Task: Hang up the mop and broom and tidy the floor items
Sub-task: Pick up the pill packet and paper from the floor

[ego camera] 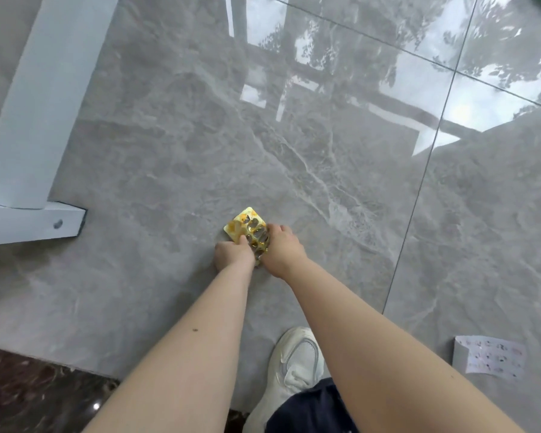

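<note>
Seen from above, looking down at a glossy grey tiled floor (341, 170). Far left: a white frame (22, 145) standing on the floor, its foot near the left edge. Left of centre: left hand (231, 253) reaching down with arm extended, fingers curled at the near left edge of a gold blister pack (247, 228), apparently pinching it. Centre: the blister pack itself, crumpled foil with many pockets torn open, lying on the floor between both hands. Just right of it: right hand (281, 248), arm likewise stretched down, fingers bent over the pack's right edge, gripping or pressing it; exact hold hidden by the knuckles. Below, at the bottom edge: a white sneaker (294, 367). Far right, near the lower right edge: a white sheet of paper (489, 357) lying flat, untouched.

Progress, judged: tidying under way, pack being gathered, not yet lifted; paper left to collect. No mop or broom in sight, so hanging cannot be assessed.
</note>
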